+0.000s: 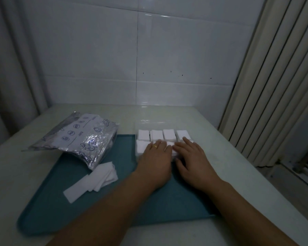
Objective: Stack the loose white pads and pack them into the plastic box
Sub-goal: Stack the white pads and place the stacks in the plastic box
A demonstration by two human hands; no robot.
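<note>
A clear plastic box stands at the far right of a teal tray, with stacks of white pads in its compartments. My left hand, wearing a gold ring, lies palm down with straight fingers pressing on pads in the box's near row. Beside it, my right hand lies flat on the same row, fingers reaching toward the far right stack. A loose fan of white pads rests on the tray's left side. What is under the palms is hidden.
A crinkled silver bag with blue printed drawings lies at the tray's far left corner, partly on the white table. A tiled wall rises behind, a curtain hangs at left, and ribbed window trim runs down the right.
</note>
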